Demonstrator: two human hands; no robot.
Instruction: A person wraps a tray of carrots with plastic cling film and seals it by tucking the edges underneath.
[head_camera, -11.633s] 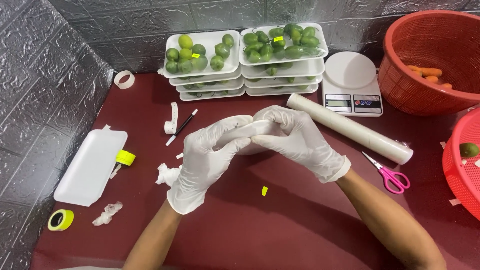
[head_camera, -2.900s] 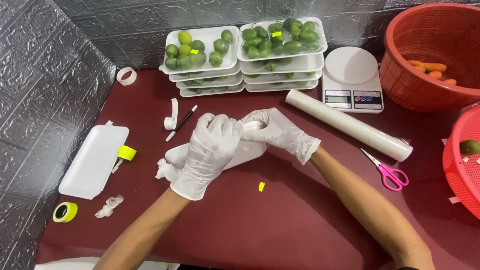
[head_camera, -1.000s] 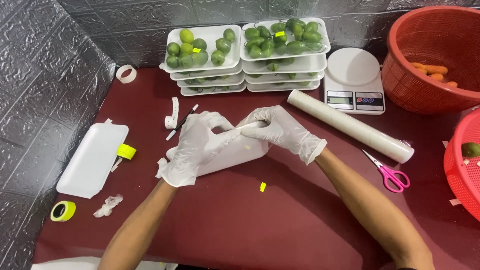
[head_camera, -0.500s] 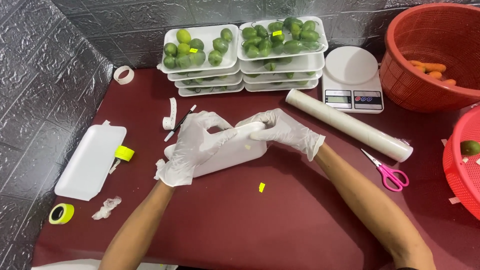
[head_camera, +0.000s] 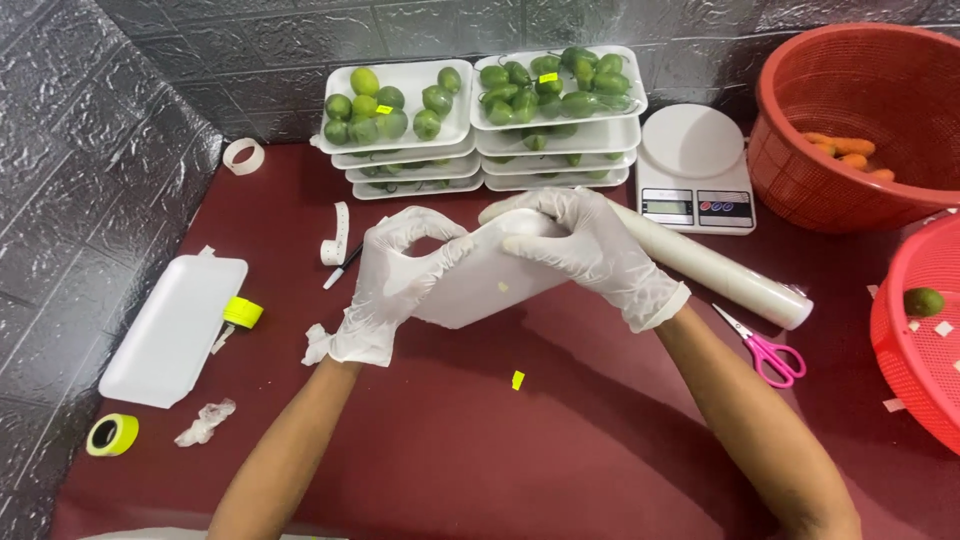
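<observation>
Head view: a white foam tray (head_camera: 480, 285) is held tilted over the counter (head_camera: 560, 440), in front of the scale (head_camera: 695, 165). Left hand (head_camera: 390, 290) fingers pinch its near-left edge; right hand (head_camera: 580, 245) fingers curl over its far end. Seemingly still empty, unwrapped. Behind it stand two tray stacks (head_camera: 480, 115) of green fruit, already filled; one spare tray (head_camera: 175, 325) lies left. Two red baskets, one film roll (head_camera: 700, 265), one pair of scissors (head_camera: 765, 350).

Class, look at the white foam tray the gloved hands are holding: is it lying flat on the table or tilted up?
Tilted. Both hands hold the white foam tray with its underside towards the camera, its far edge raised off the dark red table.
</observation>
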